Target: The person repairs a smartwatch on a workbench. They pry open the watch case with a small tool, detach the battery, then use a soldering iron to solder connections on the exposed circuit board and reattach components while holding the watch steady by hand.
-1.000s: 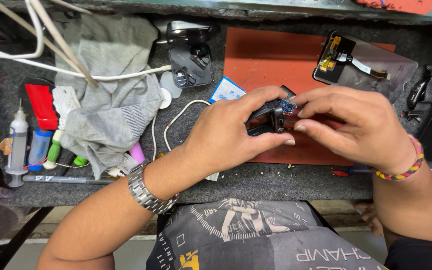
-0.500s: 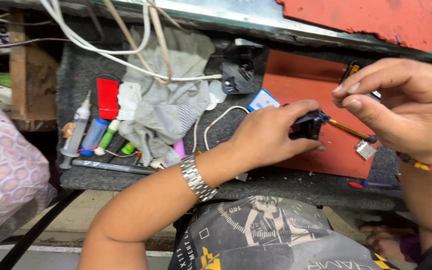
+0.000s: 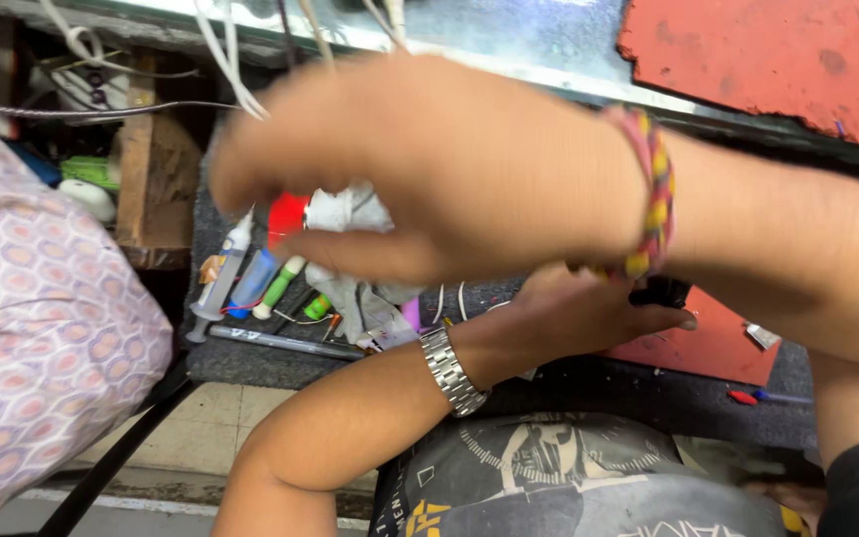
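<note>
Tool clutter (image 3: 270,283) beside grey rag (image 3: 350,214)

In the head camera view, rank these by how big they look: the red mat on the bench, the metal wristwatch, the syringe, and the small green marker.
1. red mat, though partly covered by the arms
2. syringe
3. metal wristwatch, nearer the camera, so close to the syringe
4. green marker

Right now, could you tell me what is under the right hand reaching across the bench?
Under the right hand show a red box, a crumpled grey cloth and a syringe. The rest of the cloth is covered, and the left hand is partly hidden too.
</note>
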`<state>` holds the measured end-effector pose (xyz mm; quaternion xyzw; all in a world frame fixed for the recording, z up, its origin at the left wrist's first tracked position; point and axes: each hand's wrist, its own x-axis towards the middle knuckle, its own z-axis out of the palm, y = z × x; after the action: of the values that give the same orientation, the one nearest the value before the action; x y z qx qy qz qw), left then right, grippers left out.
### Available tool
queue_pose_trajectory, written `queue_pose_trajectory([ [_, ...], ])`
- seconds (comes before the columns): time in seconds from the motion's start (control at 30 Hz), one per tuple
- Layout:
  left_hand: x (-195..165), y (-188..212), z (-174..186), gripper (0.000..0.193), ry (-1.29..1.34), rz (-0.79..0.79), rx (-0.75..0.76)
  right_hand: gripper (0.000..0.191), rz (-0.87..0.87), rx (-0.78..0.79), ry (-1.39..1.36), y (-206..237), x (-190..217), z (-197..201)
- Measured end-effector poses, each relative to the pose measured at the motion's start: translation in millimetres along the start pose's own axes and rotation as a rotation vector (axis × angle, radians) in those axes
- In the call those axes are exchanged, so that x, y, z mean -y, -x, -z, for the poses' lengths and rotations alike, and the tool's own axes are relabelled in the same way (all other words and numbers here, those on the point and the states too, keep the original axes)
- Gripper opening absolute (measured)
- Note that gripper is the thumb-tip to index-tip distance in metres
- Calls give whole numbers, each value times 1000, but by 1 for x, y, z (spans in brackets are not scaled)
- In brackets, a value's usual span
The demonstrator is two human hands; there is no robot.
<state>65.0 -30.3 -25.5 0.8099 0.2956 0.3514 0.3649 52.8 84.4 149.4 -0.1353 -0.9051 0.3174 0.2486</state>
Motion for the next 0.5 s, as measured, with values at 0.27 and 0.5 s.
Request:
queue_pose_trajectory([
  [0.27,4,13,19,42,400,70,11,36,-476,-2,27,134,38,29],
  [0.5,-9,-2,47,58,272,367,285,12,-864,-797,-227,287,70,-10],
])
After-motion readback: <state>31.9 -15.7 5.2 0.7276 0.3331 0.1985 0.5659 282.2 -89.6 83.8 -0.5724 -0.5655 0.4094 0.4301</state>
